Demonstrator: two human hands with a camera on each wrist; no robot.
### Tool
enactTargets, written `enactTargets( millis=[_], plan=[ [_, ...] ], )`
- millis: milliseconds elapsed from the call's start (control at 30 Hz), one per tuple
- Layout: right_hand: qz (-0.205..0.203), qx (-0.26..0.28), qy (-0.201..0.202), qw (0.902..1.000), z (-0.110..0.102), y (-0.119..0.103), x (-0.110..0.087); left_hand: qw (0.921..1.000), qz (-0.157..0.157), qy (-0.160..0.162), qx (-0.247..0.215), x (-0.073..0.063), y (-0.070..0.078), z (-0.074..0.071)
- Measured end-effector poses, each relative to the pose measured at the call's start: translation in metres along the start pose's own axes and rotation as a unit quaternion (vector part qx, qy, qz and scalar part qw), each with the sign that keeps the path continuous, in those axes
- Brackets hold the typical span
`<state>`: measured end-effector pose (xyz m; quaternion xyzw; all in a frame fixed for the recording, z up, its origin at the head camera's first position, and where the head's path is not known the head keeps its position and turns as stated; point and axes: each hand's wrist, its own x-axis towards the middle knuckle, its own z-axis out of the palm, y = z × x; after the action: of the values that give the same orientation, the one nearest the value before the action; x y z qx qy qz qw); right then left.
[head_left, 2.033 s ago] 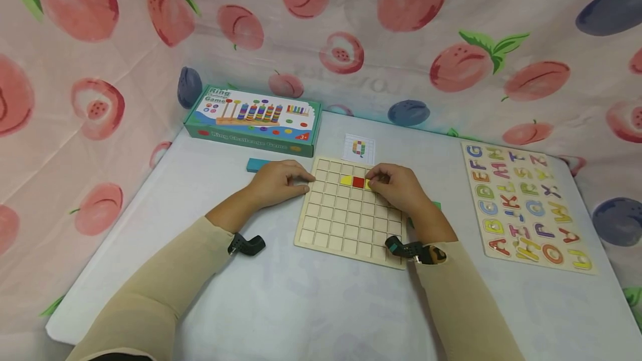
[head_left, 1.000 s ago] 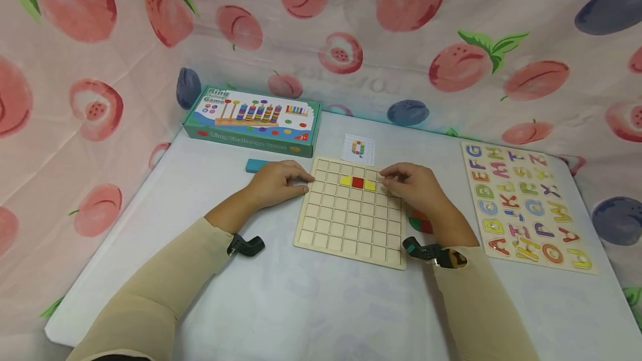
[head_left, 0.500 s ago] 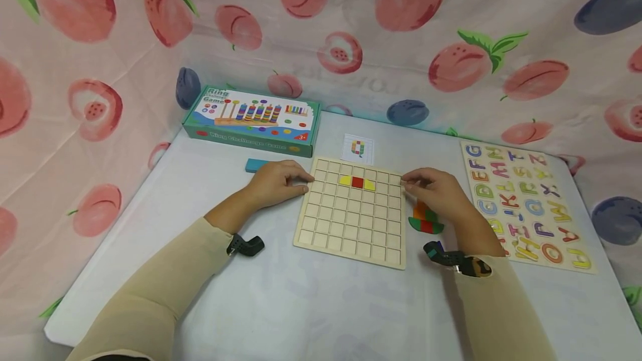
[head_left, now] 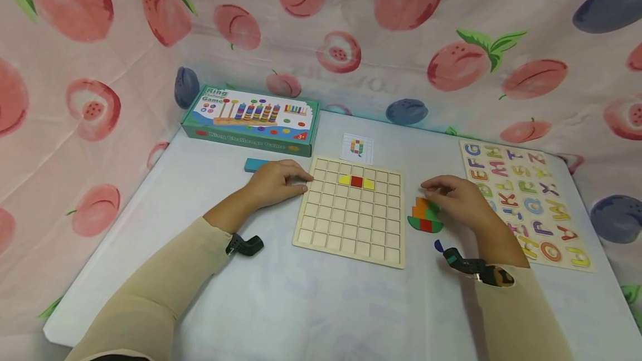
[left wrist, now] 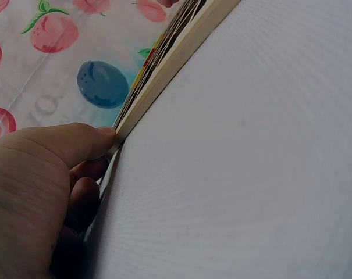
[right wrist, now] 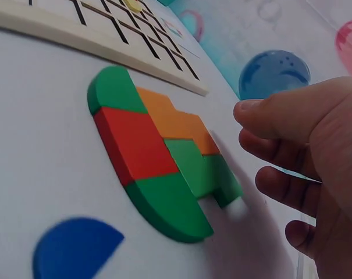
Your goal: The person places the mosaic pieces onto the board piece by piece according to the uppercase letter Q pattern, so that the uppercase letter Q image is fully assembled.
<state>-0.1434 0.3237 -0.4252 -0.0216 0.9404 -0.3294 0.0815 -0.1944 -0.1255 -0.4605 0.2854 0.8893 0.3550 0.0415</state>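
Note:
My left hand (head_left: 278, 183) rests at the left edge of a wooden grid board (head_left: 348, 222), thumb and fingertips touching that edge. On the board's second row lie a red square tile (head_left: 356, 181) and two yellow tiles with a curved side, a left one (head_left: 344, 180) and a right one (head_left: 368, 184). My right hand (head_left: 458, 199) hovers right of the board with nothing in it, its fingers loosely bent. Beside it lies a cluster of orange pieces (right wrist: 170, 116), green pieces (right wrist: 164, 203) and a red block (right wrist: 135, 142). A rounded blue piece (right wrist: 74, 250) sits apart from them.
Behind the board lies a pattern card (head_left: 357, 148). A green Ring Challenge Game box (head_left: 251, 121) stands at back left, with a blue block (head_left: 254, 165) in front of it. At right lies an alphabet puzzle board (head_left: 526, 205), partly behind my right arm.
My right hand has let go of the right yellow tile on the board and moved right, toward the coloured pieces, uncovering them. My left hand stays at the board's edge.

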Motion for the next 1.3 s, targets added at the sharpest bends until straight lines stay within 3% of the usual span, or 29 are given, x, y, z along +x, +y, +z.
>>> enactTargets(
  millis=[567,1300],
  plan=[
    [0.002,-0.044,-0.030,0.9986,-0.010,0.018,-0.012,1.0000,-0.002,0.004,0.003,0.000,-0.003,0.001],
    [-0.009,-0.058,-0.020,0.9981,-0.011,0.019,-0.012,1.0000,-0.006,0.000,0.000,0.000,0.000,-0.001]
  ],
)
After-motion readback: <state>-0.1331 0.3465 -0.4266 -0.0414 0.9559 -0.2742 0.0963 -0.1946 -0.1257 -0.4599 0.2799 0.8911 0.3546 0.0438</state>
